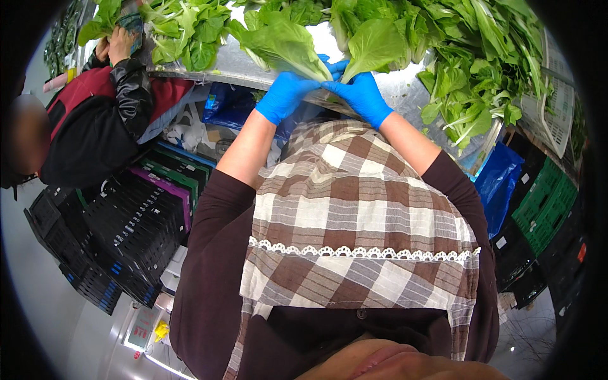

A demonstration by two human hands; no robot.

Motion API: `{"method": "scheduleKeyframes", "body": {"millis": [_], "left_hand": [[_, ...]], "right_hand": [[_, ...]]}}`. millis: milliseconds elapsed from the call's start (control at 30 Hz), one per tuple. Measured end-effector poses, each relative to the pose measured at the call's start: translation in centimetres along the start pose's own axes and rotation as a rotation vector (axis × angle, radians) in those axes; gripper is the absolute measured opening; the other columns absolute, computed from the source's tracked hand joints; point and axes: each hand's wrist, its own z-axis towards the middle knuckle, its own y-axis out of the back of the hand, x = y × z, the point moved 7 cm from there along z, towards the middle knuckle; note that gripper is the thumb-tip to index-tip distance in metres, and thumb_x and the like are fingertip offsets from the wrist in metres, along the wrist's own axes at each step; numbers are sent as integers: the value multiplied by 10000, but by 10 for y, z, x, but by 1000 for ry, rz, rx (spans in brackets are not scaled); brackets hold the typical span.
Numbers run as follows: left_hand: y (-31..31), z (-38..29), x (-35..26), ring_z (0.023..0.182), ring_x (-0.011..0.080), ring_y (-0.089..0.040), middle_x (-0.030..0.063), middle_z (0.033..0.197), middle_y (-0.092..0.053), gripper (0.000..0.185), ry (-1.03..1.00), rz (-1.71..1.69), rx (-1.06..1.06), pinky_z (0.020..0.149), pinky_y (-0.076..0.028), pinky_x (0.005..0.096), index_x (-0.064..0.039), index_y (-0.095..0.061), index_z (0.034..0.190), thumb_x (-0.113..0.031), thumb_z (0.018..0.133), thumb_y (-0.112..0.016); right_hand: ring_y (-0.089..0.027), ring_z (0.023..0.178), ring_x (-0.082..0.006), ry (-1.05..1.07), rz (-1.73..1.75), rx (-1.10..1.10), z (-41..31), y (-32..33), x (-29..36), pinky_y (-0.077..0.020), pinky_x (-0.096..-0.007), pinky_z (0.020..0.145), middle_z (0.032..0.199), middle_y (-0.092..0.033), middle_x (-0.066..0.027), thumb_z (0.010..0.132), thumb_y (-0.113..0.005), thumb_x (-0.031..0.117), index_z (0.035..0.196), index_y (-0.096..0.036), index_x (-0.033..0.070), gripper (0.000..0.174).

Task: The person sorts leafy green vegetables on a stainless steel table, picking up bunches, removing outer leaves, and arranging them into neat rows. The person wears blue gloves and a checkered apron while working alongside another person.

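My left hand [287,95], in a blue disposable glove, grips a broad green leaf [287,50] by its pale stalk end. A second leafy green [375,45] has its pale base in my right hand [360,97], also gloved in blue. The two hands meet at the near edge of the metal table [408,92], fingertips almost touching. Both leaves fan away from me, above other greens. Loose leafy greens [190,33] lie to the left, and a large heap [475,61] covers the right side. Some fingers are hidden behind the stalks.
At the left, a co-worker [95,114] handles greens at the same table. Stacked black crates [137,223] stand behind on the left. Green crates [544,209] and a blue plastic bag [498,183] are on the right, near a white plastic basket [553,109].
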Motion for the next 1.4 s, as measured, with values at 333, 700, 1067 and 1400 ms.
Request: {"method": "scheduleKeyframes", "body": {"millis": [333, 700, 1067, 1400], "left_hand": [[15, 15, 11, 886, 201, -684, 111, 1056, -706, 345, 168, -70, -131, 756, -547, 318, 20, -637, 1202, -142, 902, -688], [77, 12, -66, 1030, 322, -617, 195, 1212, -600, 617, -296, 1250, -684, 821, -520, 392, 24, -566, 1271, -333, 818, -786], [-16, 98, -6, 972, 287, -693, 184, 1050, -702, 514, -176, 868, -504, 838, -545, 375, 39, -603, 1143, -244, 769, -813], [-13, 31, -10, 798, 135, -628, 79, 952, -695, 299, 121, 224, -89, 695, -501, 269, 15, -635, 1118, -155, 886, -716]], "right_hand": [[-621, 837, -173, -190, 514, -6, 1, 2, -39, -510, -329, 755, 890, -644, -83, 831, -754, 138, 949, -629, 15, 211], [-600, 853, -226, 97, -825, 109, -14, 31, -28, -495, -363, 785, 901, -618, -116, 950, -611, 238, 977, -625, 46, 195], [-547, 1264, -227, 94, -341, -240, 10, 57, -16, -422, -355, 1077, 1404, -562, -99, 1027, -537, 373, 1448, -480, 66, 523], [-616, 1179, -232, -100, 327, -193, 12, 62, -15, -522, -351, 934, 1324, -614, -117, 1044, -492, 395, 1462, -460, 74, 528]]}}
